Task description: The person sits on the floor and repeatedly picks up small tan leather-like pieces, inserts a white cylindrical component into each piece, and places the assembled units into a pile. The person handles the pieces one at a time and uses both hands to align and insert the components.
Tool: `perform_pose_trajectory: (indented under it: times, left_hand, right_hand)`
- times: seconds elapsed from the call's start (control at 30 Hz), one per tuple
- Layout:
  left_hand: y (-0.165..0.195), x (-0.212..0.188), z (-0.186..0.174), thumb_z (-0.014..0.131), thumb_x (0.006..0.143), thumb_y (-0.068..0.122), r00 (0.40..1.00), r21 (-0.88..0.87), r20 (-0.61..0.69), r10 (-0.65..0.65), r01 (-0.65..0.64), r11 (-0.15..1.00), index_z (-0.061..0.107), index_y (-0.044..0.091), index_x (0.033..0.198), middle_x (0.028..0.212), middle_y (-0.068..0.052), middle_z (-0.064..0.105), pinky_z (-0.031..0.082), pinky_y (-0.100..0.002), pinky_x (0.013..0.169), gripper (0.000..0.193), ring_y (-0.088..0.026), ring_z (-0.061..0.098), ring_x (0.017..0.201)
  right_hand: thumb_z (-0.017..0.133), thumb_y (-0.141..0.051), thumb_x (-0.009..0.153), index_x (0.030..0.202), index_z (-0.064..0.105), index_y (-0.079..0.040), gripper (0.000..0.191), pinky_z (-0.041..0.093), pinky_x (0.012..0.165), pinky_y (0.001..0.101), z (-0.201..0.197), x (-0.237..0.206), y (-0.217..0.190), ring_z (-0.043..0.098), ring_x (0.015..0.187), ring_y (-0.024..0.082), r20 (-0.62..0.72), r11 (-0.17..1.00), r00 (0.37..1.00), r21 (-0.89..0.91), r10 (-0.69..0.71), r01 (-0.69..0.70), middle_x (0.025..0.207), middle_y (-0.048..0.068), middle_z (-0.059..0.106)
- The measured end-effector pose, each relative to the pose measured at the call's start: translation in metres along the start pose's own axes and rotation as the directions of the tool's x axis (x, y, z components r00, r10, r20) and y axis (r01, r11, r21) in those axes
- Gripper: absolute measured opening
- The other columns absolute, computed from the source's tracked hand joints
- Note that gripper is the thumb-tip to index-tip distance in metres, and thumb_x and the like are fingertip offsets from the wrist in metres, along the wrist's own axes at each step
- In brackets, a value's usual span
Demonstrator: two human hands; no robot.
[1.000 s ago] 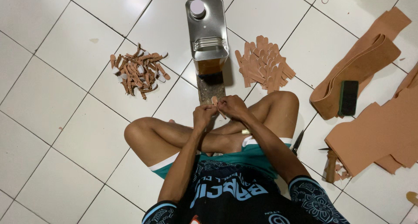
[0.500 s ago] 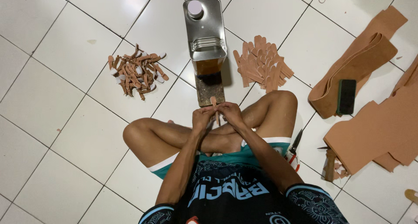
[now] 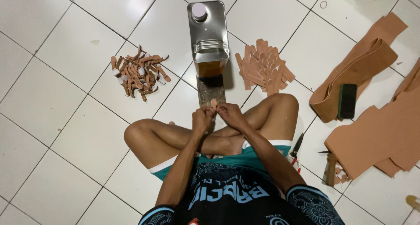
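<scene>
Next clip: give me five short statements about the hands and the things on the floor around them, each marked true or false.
1. Both hands, left hand and right hand, pinch one small tan strip. True.
2. The metal can lies behind the person. False: it stands in front of the knees.
3. The flat strip pile lies right of the can. True.
4. The twisted pile sits on the tan sheet. False: it lies on bare tile, left of the can.
5. The dark block rests in the left hand. False: it lies on the folded band.

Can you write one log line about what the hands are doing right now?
left hand + right hand: pinching small tan strip | over board | metal can ahead
</scene>
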State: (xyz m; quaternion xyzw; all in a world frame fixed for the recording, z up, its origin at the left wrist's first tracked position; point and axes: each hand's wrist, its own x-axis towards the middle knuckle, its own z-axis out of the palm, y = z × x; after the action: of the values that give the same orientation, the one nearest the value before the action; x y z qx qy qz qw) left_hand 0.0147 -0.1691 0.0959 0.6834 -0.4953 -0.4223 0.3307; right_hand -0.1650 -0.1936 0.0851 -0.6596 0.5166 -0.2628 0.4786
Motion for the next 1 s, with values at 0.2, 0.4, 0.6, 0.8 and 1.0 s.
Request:
perform_pose_trajectory:
  times: [0.2,0.4,0.6,0.8,1.0]
  left_hand:
    - [0.008,0.004,-0.011,0.068,0.091,0.025,0.993,0.059,0.111,-0.028,0.022,0.998,0.078,0.002,0.094,0.074,-0.017,0.075,0.057,-0.038,0.061,0.025,-0.026,0.075,0.065]
    - [0.001,0.029,-0.004,0.07,0.09,0.029,0.961,0.236,0.257,-0.104,0.042,0.971,0.076,-0.001,0.078,0.068,-0.015,0.073,0.054,-0.034,0.062,0.032,-0.025,0.071,0.062]
    - [-0.007,0.018,0.008,0.072,0.093,0.016,0.832,-0.387,0.352,-0.429,0.546,0.743,0.072,-0.003,0.09,0.069,-0.005,0.065,0.043,-0.03,0.05,0.019,-0.014,0.055,0.055]
    - [-0.023,0.004,0.011,0.066,0.092,0.009,0.92,-0.536,0.299,-0.253,0.381,0.753,0.074,-0.004,0.089,0.067,-0.005,0.065,0.041,-0.025,0.047,0.016,-0.011,0.055,0.054]
    - [-0.007,0.024,0.015,0.071,0.09,0.02,0.883,-0.327,0.358,-0.302,0.422,0.846,0.082,-0.004,0.093,0.063,-0.003,0.062,0.032,-0.027,0.045,0.026,-0.01,0.045,0.05]
  right_hand:
    - [0.072,-0.02,0.093,0.102,0.074,0.0,0.021,0.057,0.071,0.0292,0.005,-0.004,0.001,0.07,0.08,0.011,-0.036,0.981,0.995,0.174,0.098,-0.09,0.088,0.009,0.077]
    - [0.075,-0.02,0.091,0.099,0.072,0.002,0.023,0.055,0.065,0.033,0.002,0.002,0.004,0.068,0.071,0.016,-0.039,0.999,0.999,-0.02,0.03,-0.031,0.079,0.011,0.073]
    - [0.075,-0.022,0.094,0.096,0.069,0.002,0.025,0.055,0.062,0.0333,0.015,-0.009,-0.003,0.066,0.065,0.018,-0.193,0.998,0.981,-0.066,-0.027,0.015,0.073,0.013,0.068]
    - [0.07,-0.012,0.094,0.103,0.072,0.001,0.016,0.056,0.064,0.0236,0.019,-0.012,0.004,0.071,0.075,0.011,0.028,0.741,0.934,0.6,0.357,-0.301,0.089,0.007,0.077]
    - [0.073,-0.013,0.094,0.099,0.074,-0.002,0.012,0.052,0.06,0.0256,-0.005,-0.01,-0.008,0.064,0.071,0.009,-0.042,0.956,0.987,0.255,0.158,-0.143,0.083,0.006,0.073]
